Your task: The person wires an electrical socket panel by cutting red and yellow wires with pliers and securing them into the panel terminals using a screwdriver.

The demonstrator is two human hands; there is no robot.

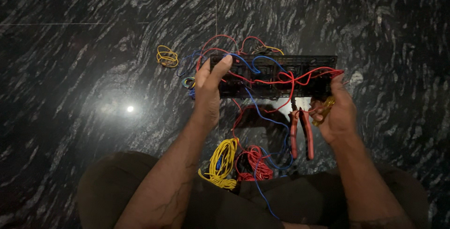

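Gripping black panel (276, 77) at its left end with left hand (207, 88), fingers curled over top edge, thumb along the side; panel being held up above the dark marble floor (93, 46). Pinching yellow-handled screwdriver (324, 109) in right hand (335, 112) at panel's right end, fingers closed around it. Trailing red wires (281, 81) and blue wires (262, 112) across panel. Lying below: red-handled pliers (301, 133), yellow coil (222, 163), red coil (255, 163). Small yellow loop (167, 56) sitting left, apart.
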